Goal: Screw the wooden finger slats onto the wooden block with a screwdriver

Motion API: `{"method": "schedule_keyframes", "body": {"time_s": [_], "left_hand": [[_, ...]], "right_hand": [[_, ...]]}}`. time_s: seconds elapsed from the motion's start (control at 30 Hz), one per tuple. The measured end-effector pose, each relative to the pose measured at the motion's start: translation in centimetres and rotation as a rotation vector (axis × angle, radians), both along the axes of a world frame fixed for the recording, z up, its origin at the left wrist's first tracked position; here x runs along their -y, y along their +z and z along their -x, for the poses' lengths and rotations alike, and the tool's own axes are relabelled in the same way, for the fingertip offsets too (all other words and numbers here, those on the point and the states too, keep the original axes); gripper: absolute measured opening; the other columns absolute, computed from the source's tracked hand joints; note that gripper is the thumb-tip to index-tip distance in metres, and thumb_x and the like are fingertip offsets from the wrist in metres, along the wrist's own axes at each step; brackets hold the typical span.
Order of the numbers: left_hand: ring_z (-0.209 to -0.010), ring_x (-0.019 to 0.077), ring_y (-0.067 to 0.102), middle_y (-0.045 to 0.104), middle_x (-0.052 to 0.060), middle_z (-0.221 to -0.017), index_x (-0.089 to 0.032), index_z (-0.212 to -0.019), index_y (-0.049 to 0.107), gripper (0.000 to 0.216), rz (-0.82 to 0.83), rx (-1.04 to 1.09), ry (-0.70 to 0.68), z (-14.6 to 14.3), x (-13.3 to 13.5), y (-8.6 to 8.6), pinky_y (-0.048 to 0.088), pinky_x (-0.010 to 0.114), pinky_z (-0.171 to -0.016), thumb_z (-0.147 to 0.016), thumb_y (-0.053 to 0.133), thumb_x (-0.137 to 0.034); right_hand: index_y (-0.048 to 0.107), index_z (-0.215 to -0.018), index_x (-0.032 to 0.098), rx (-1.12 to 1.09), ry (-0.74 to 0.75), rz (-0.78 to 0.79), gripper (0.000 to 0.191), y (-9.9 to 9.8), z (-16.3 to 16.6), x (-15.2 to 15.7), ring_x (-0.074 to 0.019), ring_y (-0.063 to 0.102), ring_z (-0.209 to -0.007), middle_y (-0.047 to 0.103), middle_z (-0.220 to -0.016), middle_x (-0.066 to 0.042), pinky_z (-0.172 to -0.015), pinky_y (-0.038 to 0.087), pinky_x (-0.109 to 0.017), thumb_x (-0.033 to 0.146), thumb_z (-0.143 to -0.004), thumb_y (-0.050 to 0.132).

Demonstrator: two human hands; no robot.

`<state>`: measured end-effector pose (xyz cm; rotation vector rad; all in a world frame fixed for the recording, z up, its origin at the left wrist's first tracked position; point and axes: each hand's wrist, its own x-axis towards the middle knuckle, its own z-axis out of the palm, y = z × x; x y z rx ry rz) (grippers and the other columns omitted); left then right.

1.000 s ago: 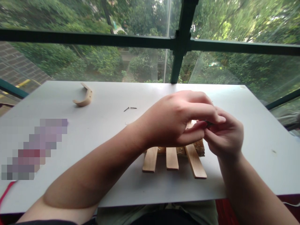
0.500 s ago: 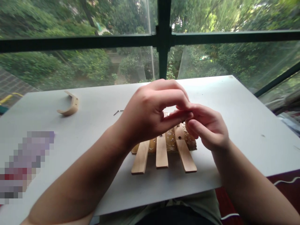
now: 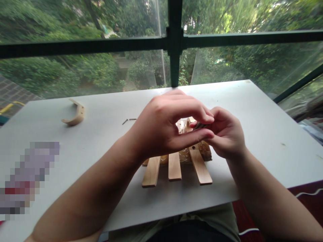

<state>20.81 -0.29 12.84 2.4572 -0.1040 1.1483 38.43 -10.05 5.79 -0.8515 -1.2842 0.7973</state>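
Note:
My left hand [image 3: 171, 121] reaches across from the left, its thumb and forefinger apart at the tips and touching my right hand [image 3: 225, 134]. The right fingers are closed round thin dark metal pieces that look like screws [image 3: 200, 125], partly hidden by both hands. Below them, three pale wooden strips [image 3: 174, 168] lie side by side with their flat ends toward me. They rest on a brown, shiny wrapped bundle [image 3: 205, 151]. A dark hole shows in the right strip; the far ends are mostly covered by my hands.
A curved wooden hook [image 3: 79, 116] with two holes lies at the left on the white table [image 3: 264, 141]. Two loose screws [image 3: 125, 121] are beside my left wrist. A blurred-out flat item [image 3: 37, 168] lies at the left edge. Beyond the table stands a dark-framed window [image 3: 174, 43].
My left thumb and forefinger have parted, and the dark metal pieces at the right fingertips now show. The right hand has turned slightly. The wooden strips have stayed in place.

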Motion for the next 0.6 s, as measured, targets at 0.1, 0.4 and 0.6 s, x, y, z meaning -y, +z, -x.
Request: {"method": "schedule_keyframes", "body": {"time_s": [0.1,0.4,0.6], "left_hand": [[-0.082,0.0182,0.074,0.081,0.002,-0.093,-0.022,-0.091,0.071,0.015,-0.011,0.044,-0.043,-0.3,-0.1,-0.4,0.060,0.038,-0.084,-0.084,0.080,-0.031],[-0.081,0.0192,0.073,0.079,0.004,-0.091,-0.021,-0.089,0.068,0.016,0.051,0.073,0.041,-0.6,0.5,-1.2,0.061,0.038,-0.074,-0.089,0.075,-0.035],[-0.082,0.0171,0.072,0.077,0.001,-0.087,-0.022,-0.085,0.062,0.011,0.045,0.034,0.113,-0.9,1.6,-1.3,0.058,0.034,-0.072,-0.092,0.070,-0.024]], "right_hand": [[0.065,-0.094,0.024,0.024,-0.061,0.000,0.029,0.0,0.5,0.1,-0.0111,0.056,-0.063,0.063,-0.081,0.000,-0.060,0.054,-0.027,0.034,-0.079,0.087],[0.065,-0.082,0.020,0.251,-0.336,-0.023,0.021,0.0,1.5,0.3,-0.0171,0.057,-0.077,0.060,-0.081,-0.003,-0.069,0.048,-0.032,0.032,-0.082,0.082],[0.056,-0.075,0.020,0.220,-0.381,-0.001,0.027,0.2,1.8,0.8,-0.0125,0.048,-0.069,0.054,-0.074,0.001,-0.063,0.040,-0.028,0.018,-0.076,0.083]]}}
